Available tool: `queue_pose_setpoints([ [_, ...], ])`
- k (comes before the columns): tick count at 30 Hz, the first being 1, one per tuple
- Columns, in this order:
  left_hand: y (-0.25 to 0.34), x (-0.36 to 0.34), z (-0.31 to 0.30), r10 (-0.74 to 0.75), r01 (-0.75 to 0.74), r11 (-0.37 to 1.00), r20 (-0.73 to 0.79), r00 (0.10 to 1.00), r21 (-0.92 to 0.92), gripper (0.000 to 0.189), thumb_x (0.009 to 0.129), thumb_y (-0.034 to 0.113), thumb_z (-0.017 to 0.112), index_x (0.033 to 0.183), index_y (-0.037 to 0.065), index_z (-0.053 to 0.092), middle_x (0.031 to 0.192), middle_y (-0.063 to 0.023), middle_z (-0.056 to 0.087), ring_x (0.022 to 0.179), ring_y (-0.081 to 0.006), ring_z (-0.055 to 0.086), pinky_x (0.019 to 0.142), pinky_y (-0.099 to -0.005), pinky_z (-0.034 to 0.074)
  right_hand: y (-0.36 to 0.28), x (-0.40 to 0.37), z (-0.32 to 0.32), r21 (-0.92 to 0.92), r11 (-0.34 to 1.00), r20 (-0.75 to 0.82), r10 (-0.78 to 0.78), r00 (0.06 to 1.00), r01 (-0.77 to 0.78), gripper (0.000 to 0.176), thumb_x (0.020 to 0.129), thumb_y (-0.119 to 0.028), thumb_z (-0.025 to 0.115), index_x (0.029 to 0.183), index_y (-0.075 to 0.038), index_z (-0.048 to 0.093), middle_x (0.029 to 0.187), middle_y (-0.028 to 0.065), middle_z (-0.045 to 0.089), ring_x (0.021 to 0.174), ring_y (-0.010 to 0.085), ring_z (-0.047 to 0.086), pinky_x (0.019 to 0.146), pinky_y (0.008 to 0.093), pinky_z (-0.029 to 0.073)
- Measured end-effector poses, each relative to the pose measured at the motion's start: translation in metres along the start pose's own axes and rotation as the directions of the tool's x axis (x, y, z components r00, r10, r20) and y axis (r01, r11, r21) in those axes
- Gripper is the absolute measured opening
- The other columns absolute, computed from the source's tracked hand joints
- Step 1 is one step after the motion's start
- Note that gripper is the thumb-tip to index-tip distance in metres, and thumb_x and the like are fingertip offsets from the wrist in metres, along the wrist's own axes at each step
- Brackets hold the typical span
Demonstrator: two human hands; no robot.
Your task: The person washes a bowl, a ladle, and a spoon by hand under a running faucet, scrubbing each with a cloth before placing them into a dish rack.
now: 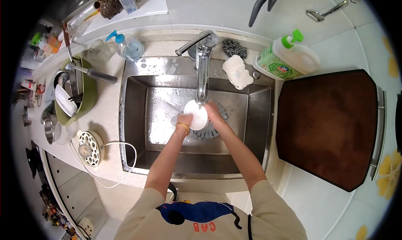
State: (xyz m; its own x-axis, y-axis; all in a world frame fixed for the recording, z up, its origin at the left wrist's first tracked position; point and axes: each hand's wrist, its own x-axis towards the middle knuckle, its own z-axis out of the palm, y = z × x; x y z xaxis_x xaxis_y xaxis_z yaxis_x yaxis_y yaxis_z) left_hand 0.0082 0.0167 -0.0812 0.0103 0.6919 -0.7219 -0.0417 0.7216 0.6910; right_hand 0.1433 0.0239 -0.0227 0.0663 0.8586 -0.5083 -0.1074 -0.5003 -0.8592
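Observation:
Under the faucet [202,79] I hold a small white bowl [195,114] tilted in the sink. My left hand [184,120], with a yellow band at the wrist, is closed on the bowl's left side and slightly blurred. On the opposite side, my right hand [214,112] grips the rim close to the spout. Beneath the bowl, a round ribbed piece [205,134], perhaps clear glass or the drain cover, is partly hidden by my hands. Wet spots cover the floor of the steel sink [167,141].
Behind the sink lie a white sponge or cloth [237,71] and a steel scourer [233,48]. A green-pump detergent bottle [284,58] and brown board [326,127] stand right. To the left are a soap dispenser [132,47], green utensil basin [88,91] and corded egg cooker [91,148].

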Motion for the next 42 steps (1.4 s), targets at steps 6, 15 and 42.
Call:
queue_pose_setpoints([
  [6, -0.005, -0.013, -0.001, -0.205, 0.456, 0.864, 0.677, 0.706, -0.213, 0.028, 0.085, 0.022, 0.049, 0.105, 0.002, 0.055, 0.090, -0.0134, 0.061, 0.074, -0.0243, 0.062, 0.055, -0.0290, 0.053, 0.006, 0.000, 0.003, 0.449, 0.870, 0.276, 0.084, 0.957, -0.206, 0.033, 0.085, -0.040, 0.046, 0.084, -0.009, 0.059, 0.078, 0.0029, 0.061, 0.067, 0.0103, 0.058, 0.059, 0.0257, 0.046],
  [15, 0.027, -0.030, 0.007, -0.159, 0.586, 0.671, 0.684, 0.712, -0.454, 0.053, 0.084, 0.050, 0.040, 0.118, 0.011, 0.048, 0.107, -0.0111, 0.058, 0.093, -0.0312, 0.058, 0.072, -0.0441, 0.052, -0.008, 0.001, 0.007, 0.406, 0.902, -0.179, 0.238, 0.955, -0.148, 0.036, 0.080, -0.037, 0.052, 0.083, -0.002, 0.059, 0.069, 0.0071, 0.060, 0.059, 0.0168, 0.058, 0.054, 0.0298, 0.046],
  [42, 0.070, -0.055, 0.023, 0.510, -0.591, 0.672, 0.300, 0.806, 0.447, 0.067, 0.069, 0.040, 0.069, 0.114, -0.003, 0.044, 0.117, -0.0243, 0.042, 0.107, -0.0373, 0.045, 0.088, -0.0371, 0.039, -0.003, -0.045, -0.010, 0.577, 0.815, -0.138, 0.026, 0.990, 0.059, 0.025, 0.085, -0.020, 0.056, 0.101, -0.002, 0.051, 0.098, 0.0074, 0.056, 0.089, 0.0162, 0.056, 0.075, 0.0302, 0.047],
])
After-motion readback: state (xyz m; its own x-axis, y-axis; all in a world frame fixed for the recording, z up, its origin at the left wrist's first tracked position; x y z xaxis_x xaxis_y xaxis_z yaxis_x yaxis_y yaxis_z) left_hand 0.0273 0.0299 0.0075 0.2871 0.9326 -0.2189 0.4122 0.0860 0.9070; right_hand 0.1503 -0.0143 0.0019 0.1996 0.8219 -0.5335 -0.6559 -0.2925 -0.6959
